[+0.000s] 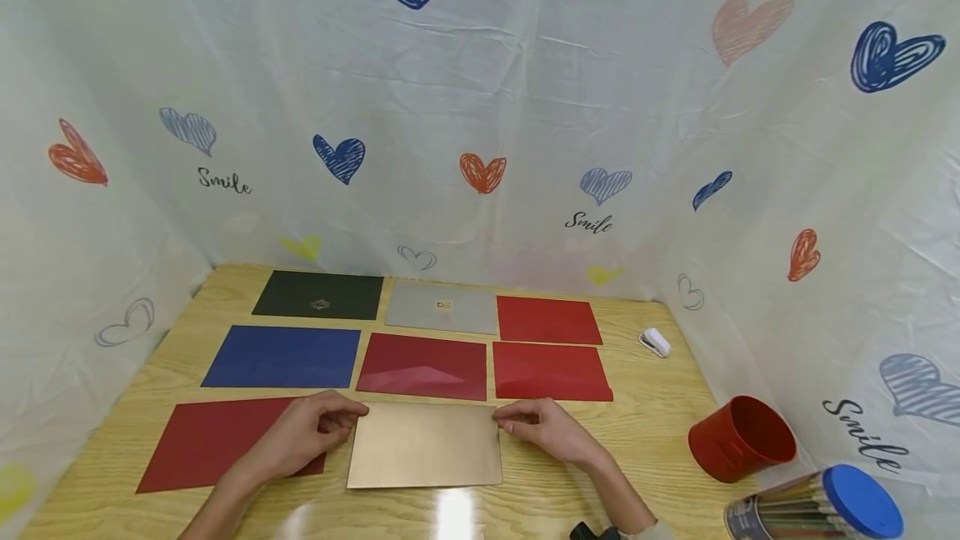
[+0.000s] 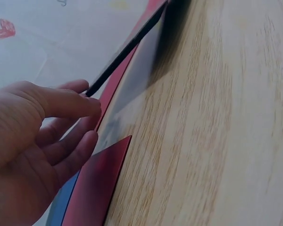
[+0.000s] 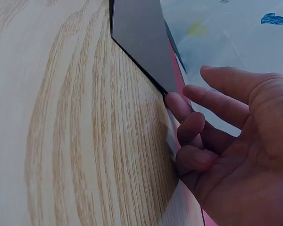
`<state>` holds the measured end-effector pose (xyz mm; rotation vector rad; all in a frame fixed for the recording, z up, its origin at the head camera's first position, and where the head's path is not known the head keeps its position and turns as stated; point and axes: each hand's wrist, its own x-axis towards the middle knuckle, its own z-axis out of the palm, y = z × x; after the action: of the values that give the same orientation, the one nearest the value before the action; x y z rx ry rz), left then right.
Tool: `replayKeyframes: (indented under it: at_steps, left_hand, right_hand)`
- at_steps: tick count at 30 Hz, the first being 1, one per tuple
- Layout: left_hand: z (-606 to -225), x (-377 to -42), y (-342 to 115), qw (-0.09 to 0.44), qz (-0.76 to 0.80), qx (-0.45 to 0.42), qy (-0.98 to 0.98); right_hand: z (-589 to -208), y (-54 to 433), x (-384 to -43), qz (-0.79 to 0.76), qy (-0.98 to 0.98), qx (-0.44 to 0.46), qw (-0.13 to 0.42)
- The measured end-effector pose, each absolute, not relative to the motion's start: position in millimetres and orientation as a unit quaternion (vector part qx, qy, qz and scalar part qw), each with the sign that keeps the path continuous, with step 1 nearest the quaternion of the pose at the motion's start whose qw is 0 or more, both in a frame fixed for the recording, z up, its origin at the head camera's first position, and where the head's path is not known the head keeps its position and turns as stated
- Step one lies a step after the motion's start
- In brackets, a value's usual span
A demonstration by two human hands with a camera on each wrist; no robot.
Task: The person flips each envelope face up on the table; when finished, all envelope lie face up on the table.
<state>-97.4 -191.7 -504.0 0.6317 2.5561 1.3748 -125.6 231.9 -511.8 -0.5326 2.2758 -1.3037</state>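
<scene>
A flat gold rectangular card (image 1: 427, 444) is at the near middle of the table. My left hand (image 1: 317, 433) pinches its far left corner between thumb and fingers; the left wrist view shows the card's dark edge (image 2: 125, 52) raised above the wood. My right hand (image 1: 553, 433) is at the far right corner. In the right wrist view one fingertip (image 3: 177, 106) touches that corner, while the other fingers are loosely bent. A dark red card (image 1: 213, 440) lies beside the gold one, partly hidden under my left hand and forearm.
Behind lie a blue card (image 1: 283, 357), crimson card (image 1: 423, 367), red cards (image 1: 551, 372), dark green card (image 1: 292, 294) and grey card (image 1: 465, 317). At right are a white stapler-like object (image 1: 656, 342), red cup (image 1: 716, 444) and blue-lidded pencil tub (image 1: 780, 515). Curtains enclose the table.
</scene>
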Motion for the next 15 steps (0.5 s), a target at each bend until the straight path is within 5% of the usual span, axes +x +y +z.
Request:
replayKeyframes:
  at_steps: [15]
  left_hand:
    - [-501.0, -97.4, -191.0, 0.063, 0.451, 0.172, 0.874]
  right_hand:
    - [-511.6, 231.0, -126.5, -0.549, 0.783, -0.164, 0.241]
